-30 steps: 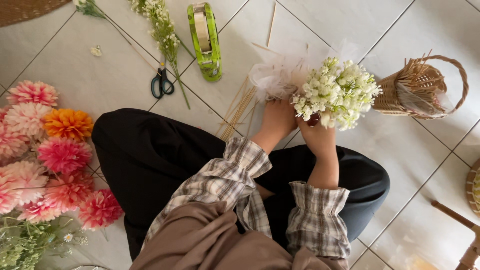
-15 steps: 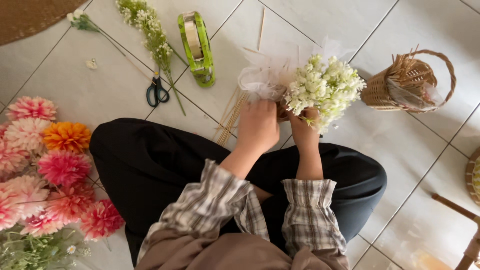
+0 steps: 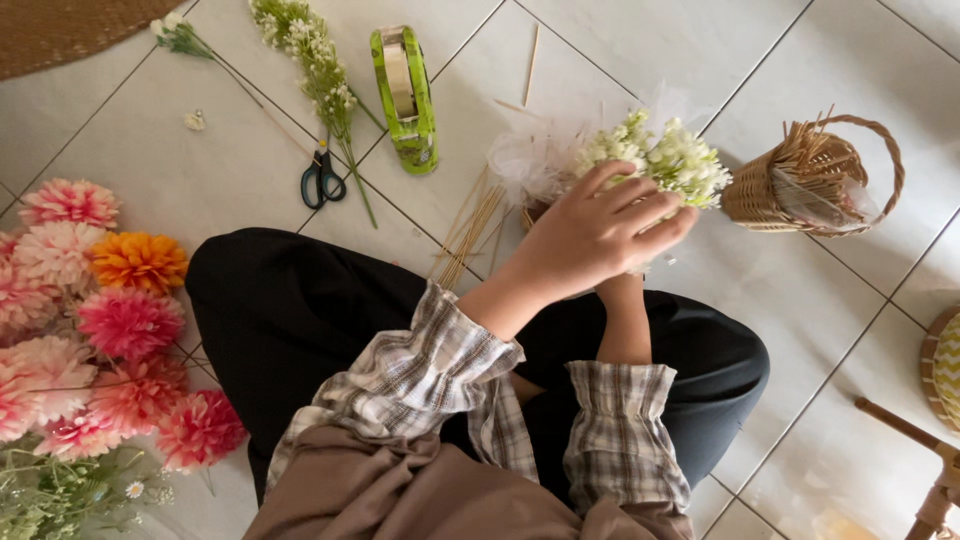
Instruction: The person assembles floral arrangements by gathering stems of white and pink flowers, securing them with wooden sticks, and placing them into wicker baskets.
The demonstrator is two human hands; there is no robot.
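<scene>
A bunch of small white flowers [image 3: 672, 160] wrapped in white tulle [image 3: 535, 155] is held up over my lap. My left hand [image 3: 590, 232] lies across the near side of the bunch with its fingers spread, touching the blossoms. My right hand is hidden under the left one; only its wrist [image 3: 620, 305] shows, rising to the base of the bunch, which it grips from below.
On the tiled floor lie a green tape dispenser [image 3: 405, 100], black-handled scissors [image 3: 322, 182], a green sprig [image 3: 312, 62] and thin wooden sticks [image 3: 468, 228]. A wicker basket [image 3: 812, 182] lies to the right. Pink and orange flowers [image 3: 100, 320] are heaped at left.
My left hand has moved from the bunch's left side up over its front, fingers now spread. The bunch stays in my right hand.
</scene>
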